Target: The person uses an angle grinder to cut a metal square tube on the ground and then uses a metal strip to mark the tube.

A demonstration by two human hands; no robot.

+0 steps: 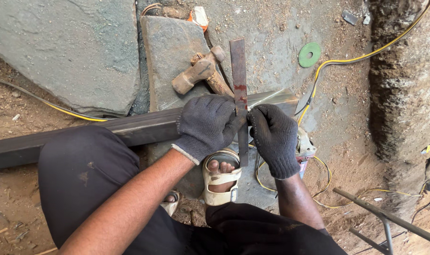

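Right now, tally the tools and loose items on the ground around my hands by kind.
Rusty flat steel try square: 1
Rusty-headed wooden-handled hammers: 2
Long dark rectangular steel tube: 1
Green round grinding disc: 1
Angle grinder: 1
Total: 6

rusty hammer (201,72) on stone slab (170,52); green disc (310,54), yellow cable (366,56) on dirt; sandal (220,178).
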